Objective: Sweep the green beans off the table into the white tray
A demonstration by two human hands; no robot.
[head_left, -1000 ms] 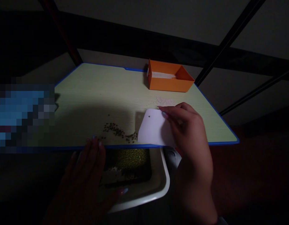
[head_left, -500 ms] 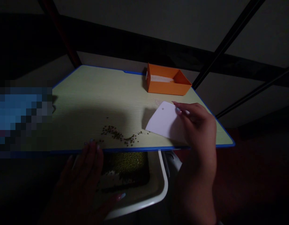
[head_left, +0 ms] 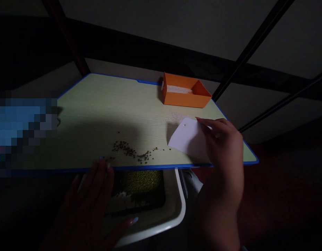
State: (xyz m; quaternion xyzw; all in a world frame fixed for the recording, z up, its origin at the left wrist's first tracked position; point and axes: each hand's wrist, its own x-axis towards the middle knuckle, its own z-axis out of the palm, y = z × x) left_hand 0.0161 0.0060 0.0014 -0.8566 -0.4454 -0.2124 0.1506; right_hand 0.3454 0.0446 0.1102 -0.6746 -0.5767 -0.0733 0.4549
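Note:
My right hand (head_left: 222,139) pinches a white flat scraper (head_left: 189,136) with a small hole near one corner, held low over the tabletop. To its left lies a wavy line of small green beans (head_left: 126,150), close to the table's front edge. My left hand (head_left: 95,191) is open, fingers stretched to the blue edge and thumb spread apart over a white basin (head_left: 182,205). A heap of green beans (head_left: 142,181) lies inside this basin, under the table edge; part of it is in shadow.
An orange open box (head_left: 185,100) with pale granular material inside stands at the back right of the pale table (head_left: 103,101). Some pale grains (head_left: 178,115) are scattered in front of it. A blurred-out blue patch (head_left: 22,122) is at the left.
My right hand has moved the scraper slightly right and toward me, uncovering more pale grains on the table. My left hand has stayed almost in place.

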